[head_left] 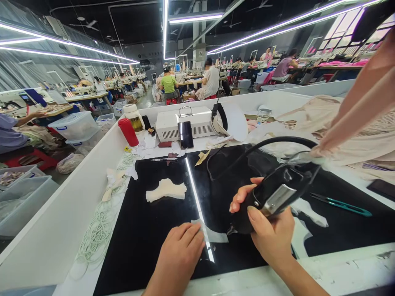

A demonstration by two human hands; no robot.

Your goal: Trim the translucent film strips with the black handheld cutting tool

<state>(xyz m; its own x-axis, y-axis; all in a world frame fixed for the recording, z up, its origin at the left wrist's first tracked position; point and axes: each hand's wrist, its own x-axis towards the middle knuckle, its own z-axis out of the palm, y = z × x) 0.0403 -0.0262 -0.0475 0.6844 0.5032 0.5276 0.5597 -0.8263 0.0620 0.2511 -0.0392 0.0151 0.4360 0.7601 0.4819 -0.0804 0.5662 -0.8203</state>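
Note:
My right hand (271,230) is closed around a black handheld thread trimmer (262,201) with a silver plate on its side and a pointed metal tip aimed down-left. A black cable and a pink fabric tube (361,98) run from its rear. The tip is at the right end of a narrow pale fabric piece (217,236) on the black board (148,242). My left hand (182,250) lies palm down with its fingers flat on that piece's left part; its thumb is hidden. A stack of cream fabric pieces (166,190) lies farther up the board.
Teal thread snips (342,203) and white cut pieces (310,211) lie right of the trimmer. Loose pale cords (97,230) line the left wall. Behind the board stand a white metal box (197,119), a phone (186,135) and a red cup (128,132). People sit sewing beyond.

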